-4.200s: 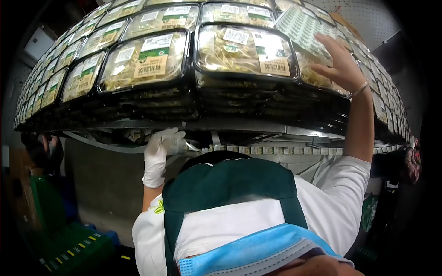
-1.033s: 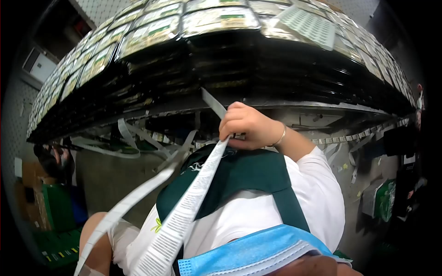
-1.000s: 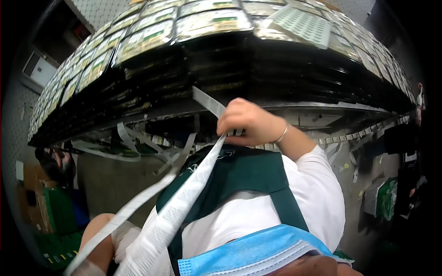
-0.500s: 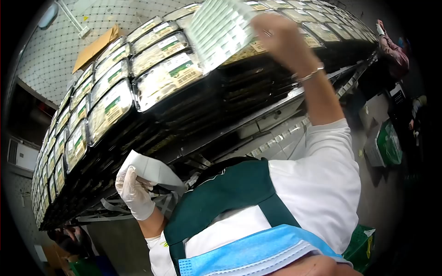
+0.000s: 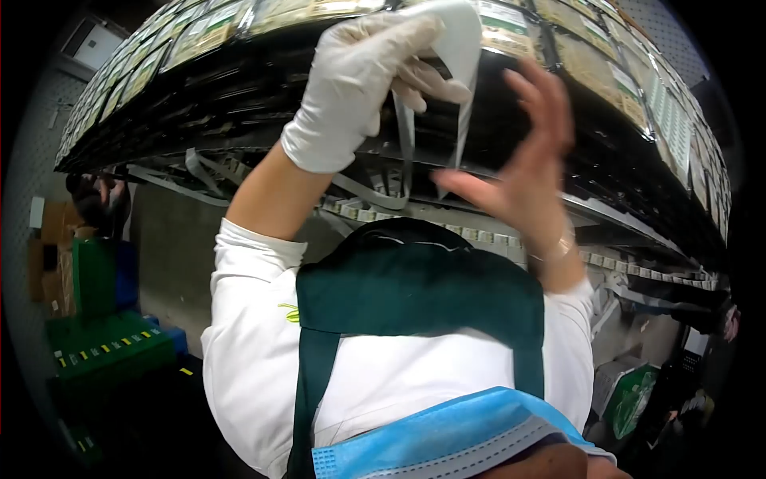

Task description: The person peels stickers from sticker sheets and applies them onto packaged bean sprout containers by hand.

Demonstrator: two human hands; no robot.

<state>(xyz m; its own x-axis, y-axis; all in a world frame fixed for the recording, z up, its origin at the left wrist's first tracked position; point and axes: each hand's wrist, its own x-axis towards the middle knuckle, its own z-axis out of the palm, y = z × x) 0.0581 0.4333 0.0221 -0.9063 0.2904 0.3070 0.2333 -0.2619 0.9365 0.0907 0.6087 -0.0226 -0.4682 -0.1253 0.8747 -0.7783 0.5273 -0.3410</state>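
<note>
My left hand (image 5: 351,92), in a white glove, is raised at the front edge of stacked packs. Its fingers are closed on a white paper strip (image 5: 459,36) that bends over at the top and trails a narrow end downward. My bare right hand (image 5: 531,160), a bracelet at its wrist, is to the right of the strip and apart from it. Its fingers are spread and somewhat blurred, with nothing in them. Behind both hands are rows of clear-lidded black trays (image 5: 590,60) with green and yellow labels. A pale printed sheet (image 5: 669,120) rests on the trays at the right.
Pale bands (image 5: 367,191) hang below the stacks along the rack. Green crates (image 5: 112,351) and cardboard boxes (image 5: 56,255) stand at the left, near another person (image 5: 100,199). At the lower right is a container with green plastic (image 5: 634,399).
My right hand has let go of the pale printed sheet, now on the trays, and moved down toward my left hand. My left hand has risen with the paper strip. The view has turned.
</note>
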